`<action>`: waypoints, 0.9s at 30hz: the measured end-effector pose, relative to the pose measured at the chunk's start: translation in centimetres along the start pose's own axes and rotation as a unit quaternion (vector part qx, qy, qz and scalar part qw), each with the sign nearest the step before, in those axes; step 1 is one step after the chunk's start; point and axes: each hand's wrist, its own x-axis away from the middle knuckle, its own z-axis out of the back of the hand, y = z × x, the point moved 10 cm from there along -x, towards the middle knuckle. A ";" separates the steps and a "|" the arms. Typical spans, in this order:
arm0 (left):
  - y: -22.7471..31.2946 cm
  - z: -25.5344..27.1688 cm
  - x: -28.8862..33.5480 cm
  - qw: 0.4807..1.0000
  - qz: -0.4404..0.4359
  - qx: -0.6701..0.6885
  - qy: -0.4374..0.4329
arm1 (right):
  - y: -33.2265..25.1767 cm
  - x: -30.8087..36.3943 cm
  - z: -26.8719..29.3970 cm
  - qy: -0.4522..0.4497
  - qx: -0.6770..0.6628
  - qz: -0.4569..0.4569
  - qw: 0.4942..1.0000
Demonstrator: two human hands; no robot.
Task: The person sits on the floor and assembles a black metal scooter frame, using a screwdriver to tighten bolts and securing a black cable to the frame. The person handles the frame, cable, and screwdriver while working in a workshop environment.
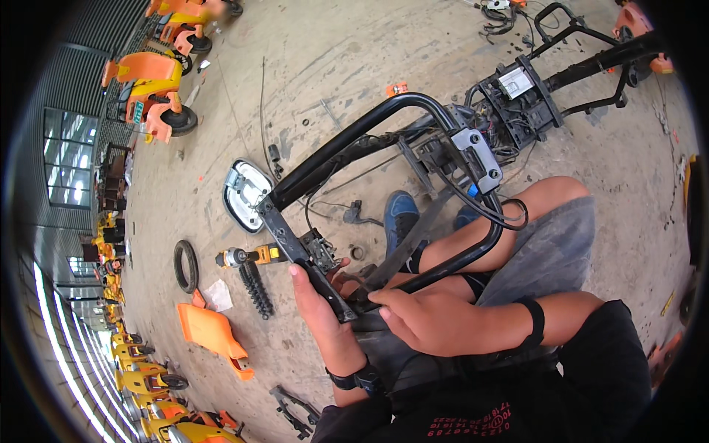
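A black tubular scooter frame (354, 140) rises in front of me, its bent tube looping round to a flat metal crossbar (303, 255) on the near left. My left hand (325, 317) is closed round the lower part of that crossbar, with the thumb lying along its outer face. Close beside it, my right hand (421, 317) is closed on the tube where it meets the crossbar; some of its fingertips are hidden. Between them a dark flat strip (417, 240) slants up to the frame. A small metal mechanism (321, 251) sits against the crossbar.
A yellow-and-black power tool (255, 255) lies beside a coil spring (256, 292). Around it are a tire (185, 266), an orange panel (210, 332) and a white-lined housing (246, 196). A battery-like box (517, 83) sits amid wiring. Scooters (155, 81) line the left side.
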 end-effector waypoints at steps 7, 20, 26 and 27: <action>-0.4 0.6 -0.5 1.000 0.008 0.008 -0.001 | -1.4 -2.6 1.7 -0.021 0.021 -0.028 0.999; -1.9 1.9 -0.9 0.999 0.049 -0.006 -0.001 | -2.7 -2.0 -1.9 -0.062 0.073 -0.015 0.995; -1.5 1.2 0.5 0.997 0.074 0.011 0.021 | -4.5 -4.8 -2.4 -0.048 0.099 0.008 0.994; -1.9 1.7 0.5 0.997 0.068 0.020 0.009 | -4.2 -5.0 -2.5 -0.059 0.088 -0.020 0.994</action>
